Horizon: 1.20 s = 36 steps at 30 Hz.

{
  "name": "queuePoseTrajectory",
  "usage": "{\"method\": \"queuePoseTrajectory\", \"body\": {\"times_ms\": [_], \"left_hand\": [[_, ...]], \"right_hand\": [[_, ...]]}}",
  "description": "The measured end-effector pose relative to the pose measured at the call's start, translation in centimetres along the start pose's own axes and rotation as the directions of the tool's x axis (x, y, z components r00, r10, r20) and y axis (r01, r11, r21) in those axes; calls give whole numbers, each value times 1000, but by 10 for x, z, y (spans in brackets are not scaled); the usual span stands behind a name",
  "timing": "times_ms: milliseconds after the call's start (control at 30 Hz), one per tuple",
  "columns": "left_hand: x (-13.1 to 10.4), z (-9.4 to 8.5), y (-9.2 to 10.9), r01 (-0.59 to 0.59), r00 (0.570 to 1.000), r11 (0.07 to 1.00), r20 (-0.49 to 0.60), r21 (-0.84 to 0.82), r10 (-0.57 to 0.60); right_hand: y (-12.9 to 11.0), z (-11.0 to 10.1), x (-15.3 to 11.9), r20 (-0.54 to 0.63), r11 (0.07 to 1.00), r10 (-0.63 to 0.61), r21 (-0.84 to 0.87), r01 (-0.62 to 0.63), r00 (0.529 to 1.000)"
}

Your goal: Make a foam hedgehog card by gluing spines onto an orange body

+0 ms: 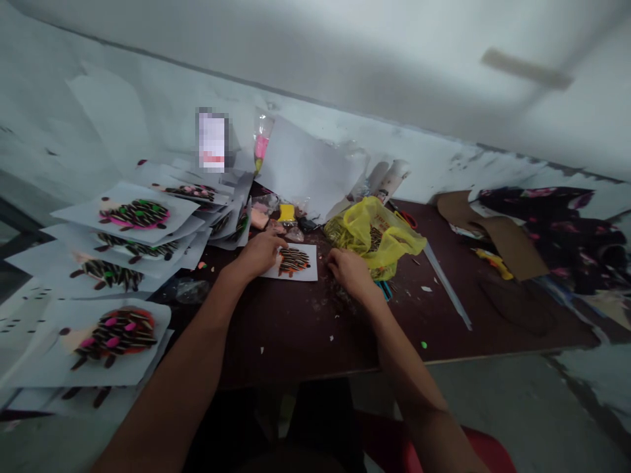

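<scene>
A white card (309,257) lies on the dark red table (296,335), bearing a hedgehog shape of dark, striped sticks over orange. My left hand (263,253) rests on the card's left side, fingers bent, partly covering the hedgehog's head end. To the right of the card, my right hand (348,268) hovers near the table with thumb and fingertips pressed together; whatever they may hold is too small to make out. Just beyond that hand sits a yellow plastic bag (362,226) with small sticks in it.
Hedgehog pictures (133,213) are piled at the left. Lumps of clay, one yellow (286,213), sit behind the card. Further right are red-handled scissors (407,219), a clear strip (448,289), a yellow tool (494,263), brown card (513,246) and dark floral cloth (566,230).
</scene>
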<state>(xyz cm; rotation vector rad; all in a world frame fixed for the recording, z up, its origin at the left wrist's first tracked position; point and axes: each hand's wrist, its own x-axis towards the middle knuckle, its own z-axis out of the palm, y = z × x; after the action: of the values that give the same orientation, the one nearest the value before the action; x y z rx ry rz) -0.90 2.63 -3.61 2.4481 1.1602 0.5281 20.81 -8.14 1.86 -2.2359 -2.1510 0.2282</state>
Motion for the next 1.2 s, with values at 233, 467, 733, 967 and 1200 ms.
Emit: {"method": "queuePoseTrajectory", "body": {"times_ms": [233, 467, 733, 967, 1200], "left_hand": [[2, 3, -4, -15, 1000, 1000, -9, -2, 15], [2, 1, -1, 9, 1000, 1000, 1, -25, -8], [2, 5, -6, -23, 1000, 1000, -17, 7, 23], [1, 2, 0, -10, 1000, 1000, -15, 12, 10], [1, 3, -2, -10, 1000, 1000, -12, -7, 10]], "right_hand": [[10, 16, 10, -189, 604, 21, 785, 138, 982], [7, 13, 9, 4, 150, -63, 989, 5, 998], [5, 14, 9, 4, 114, -26, 993, -1, 1000], [2, 16, 10, -76, 267, -5, 961, 75, 997], [2, 27, 12, -65, 399, -1, 915, 60, 998]]}}
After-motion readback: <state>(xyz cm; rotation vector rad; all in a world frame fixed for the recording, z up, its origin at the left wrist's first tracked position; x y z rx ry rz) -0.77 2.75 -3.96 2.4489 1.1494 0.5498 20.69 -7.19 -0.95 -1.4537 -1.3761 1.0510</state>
